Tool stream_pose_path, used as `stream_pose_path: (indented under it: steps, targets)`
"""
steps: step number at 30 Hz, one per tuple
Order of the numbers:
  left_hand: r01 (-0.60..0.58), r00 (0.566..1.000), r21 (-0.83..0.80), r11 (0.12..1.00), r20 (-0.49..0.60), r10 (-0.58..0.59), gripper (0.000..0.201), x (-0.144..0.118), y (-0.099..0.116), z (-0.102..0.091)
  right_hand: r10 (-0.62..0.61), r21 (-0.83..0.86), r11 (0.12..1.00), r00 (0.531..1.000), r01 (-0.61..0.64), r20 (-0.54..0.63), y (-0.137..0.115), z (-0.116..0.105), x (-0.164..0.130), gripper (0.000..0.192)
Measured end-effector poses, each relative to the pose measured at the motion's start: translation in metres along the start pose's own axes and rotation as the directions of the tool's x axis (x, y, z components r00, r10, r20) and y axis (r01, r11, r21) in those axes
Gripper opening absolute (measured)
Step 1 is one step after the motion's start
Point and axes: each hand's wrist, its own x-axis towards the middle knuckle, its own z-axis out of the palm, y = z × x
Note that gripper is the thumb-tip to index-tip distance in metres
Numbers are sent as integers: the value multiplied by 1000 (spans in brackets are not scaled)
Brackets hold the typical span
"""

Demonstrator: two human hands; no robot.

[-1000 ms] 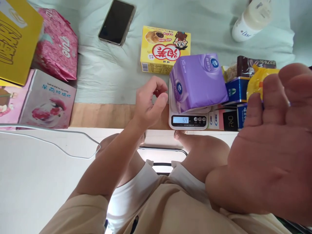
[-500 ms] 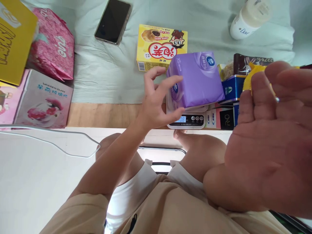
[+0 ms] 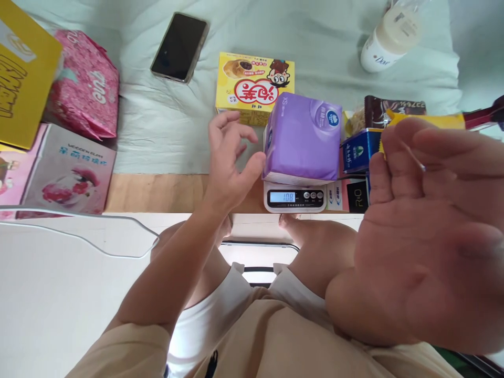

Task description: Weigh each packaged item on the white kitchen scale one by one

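A purple tissue pack [image 3: 303, 136] lies on a small white kitchen scale [image 3: 295, 198] whose display reads 108. My left hand [image 3: 228, 157] hovers just left of the pack with its fingers spread, and the thumb tip is at the pack's left edge. It holds nothing. My right hand [image 3: 429, 236] is raised close to the camera, palm towards me, fingers extended and empty. It hides part of a yellow packet [image 3: 429, 121] behind it.
A yellow snack box [image 3: 252, 86] lies behind the scale, with a black phone [image 3: 179, 47] and a white bottle [image 3: 388, 39] on the pale green cloth. Blue and dark boxes [image 3: 356, 152] are stacked right of the scale. Pink packages [image 3: 81, 84] and a yellow box [image 3: 23, 73] sit at the left.
My left hand has opened and moved up to the purple pack's left side. The scale reading went from 54 to 108. The view shifted slightly.
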Motion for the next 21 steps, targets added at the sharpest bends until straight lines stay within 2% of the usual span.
stream_pose_path:
  steps: [2, 4, 5, 8, 11, 13, 15, 18, 21]
  targets:
    - [117, 993, -46, 992, 8, -117, 55, -3, 3, 5, 29, -2, 1000, 999, -29, 16, -1, -3, 1, 32]
    - [276, 960, -80, 958, 62, -272, 65, -6, 10, 11, 54, -20, 998, 997, -53, 50, -6, 0, 2, 32]
    - [369, 928, -84, 926, 97, -361, 66, -6, 16, 14, 68, -20, 998, 997, -68, 35, -9, 3, 2, 34]
    - [608, 790, -73, 790, 156, -593, 63, -3, 34, 16, 131, 47, 991, 988, -128, -76, -17, 14, 2, 37]
    - [745, 667, -112, 658, 135, -733, 52, 4, 48, 13, 138, 105, 987, 984, -125, -117, -17, 18, 0, 39]
    - [784, 617, -180, 594, 131, -776, 44, 7, 55, 12, 103, 126, 988, 991, -92, -83, -13, 14, -2, 36]
    - [790, 591, -293, 539, 128, -797, 34, 10, 61, 12, 42, 123, 992, 999, -41, -10, -9, 7, -3, 31]
    - [760, 576, -442, 477, 119, -809, 17, 14, 72, 12, -69, 70, 996, 993, 62, 98, -7, -3, -5, 31]
    - [707, 609, -523, 475, 111, -785, 3, 19, 83, 7, -116, 32, 993, 986, 112, 123, -11, -10, -6, 45]
